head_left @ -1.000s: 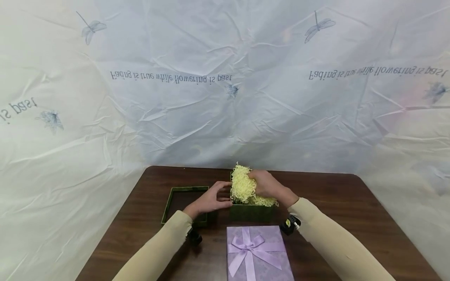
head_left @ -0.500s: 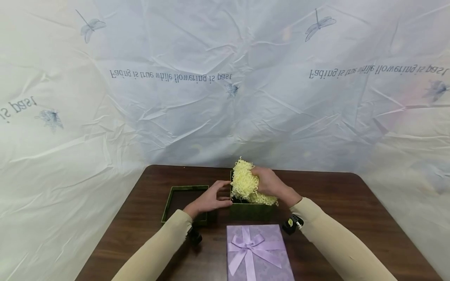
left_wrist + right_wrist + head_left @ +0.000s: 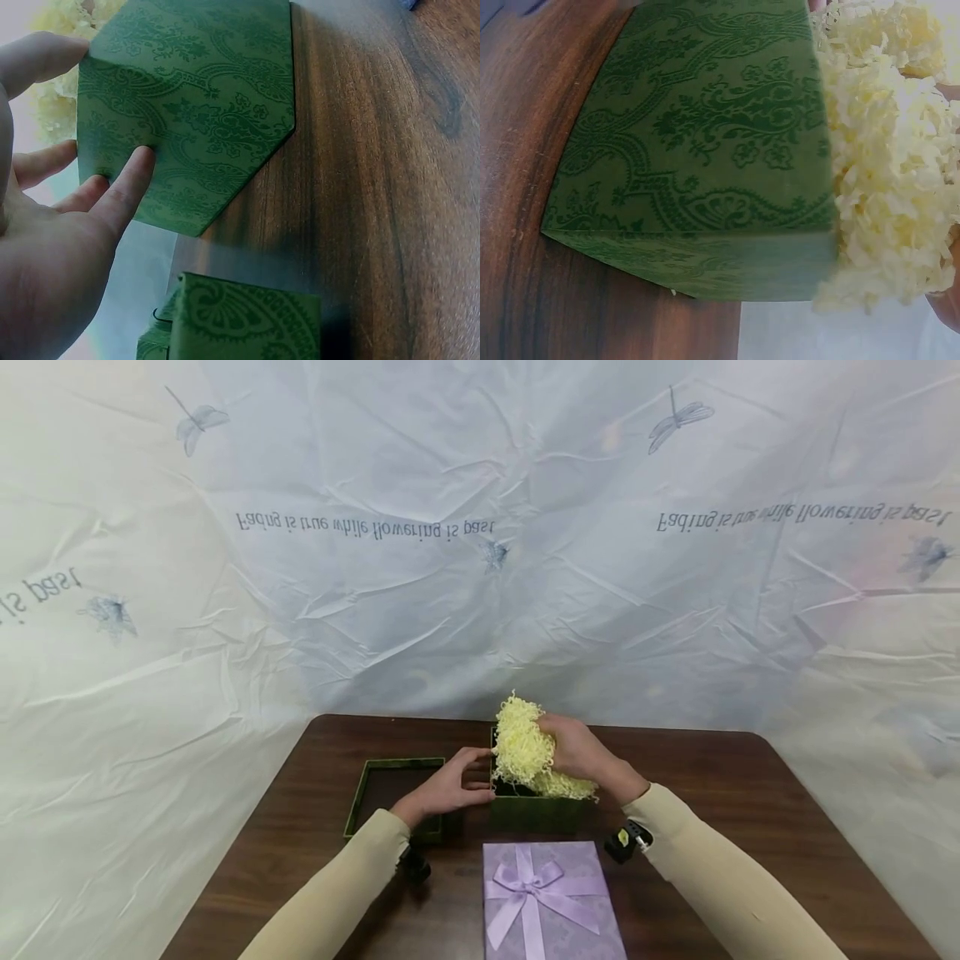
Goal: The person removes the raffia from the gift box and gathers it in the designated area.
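Yellow shreds [image 3: 522,745] held in right grip [image 3: 577,752] at mouth of green box [image 3: 536,815]; left grip [image 3: 444,789] spread against box.

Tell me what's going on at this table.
A person is handling yellow shredded paper at an open green box. Their right hand grips a clump of it over the box, and some more hangs over the front rim. The left hand touches the box's left side, its fingers against the outer wall. A shallow green lid lies to the left on the table. A purple box with a bow sits nearer the person, untouched.
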`<action>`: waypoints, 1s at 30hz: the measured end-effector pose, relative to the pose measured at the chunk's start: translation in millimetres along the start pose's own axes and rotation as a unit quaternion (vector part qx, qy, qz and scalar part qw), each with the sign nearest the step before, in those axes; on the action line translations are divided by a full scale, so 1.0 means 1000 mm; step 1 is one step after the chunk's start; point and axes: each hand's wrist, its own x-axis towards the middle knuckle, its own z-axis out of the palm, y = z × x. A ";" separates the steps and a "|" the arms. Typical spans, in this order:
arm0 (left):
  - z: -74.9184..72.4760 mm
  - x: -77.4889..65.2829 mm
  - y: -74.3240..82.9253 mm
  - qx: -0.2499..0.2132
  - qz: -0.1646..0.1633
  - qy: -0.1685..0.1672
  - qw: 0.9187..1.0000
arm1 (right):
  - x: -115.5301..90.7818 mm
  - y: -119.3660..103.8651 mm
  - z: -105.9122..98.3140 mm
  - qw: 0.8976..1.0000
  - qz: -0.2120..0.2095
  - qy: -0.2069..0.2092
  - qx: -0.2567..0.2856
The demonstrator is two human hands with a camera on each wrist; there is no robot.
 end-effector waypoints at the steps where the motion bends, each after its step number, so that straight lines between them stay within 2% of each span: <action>1: 0.000 0.000 0.000 -0.002 0.000 0.000 1.000 | 0.000 0.000 -0.001 1.000 -0.005 0.006 -0.002; 9: 0.000 0.000 -0.002 0.003 0.010 0.002 1.000 | -0.003 0.001 -0.011 0.999 -0.007 0.040 0.007; 18: -0.002 0.002 -0.003 0.012 0.013 -0.003 1.000 | -0.012 0.008 -0.017 0.998 0.027 0.058 0.020; 30: -0.001 0.004 -0.003 -0.010 0.023 -0.008 1.000 | -0.022 0.013 -0.027 0.994 0.040 0.102 0.017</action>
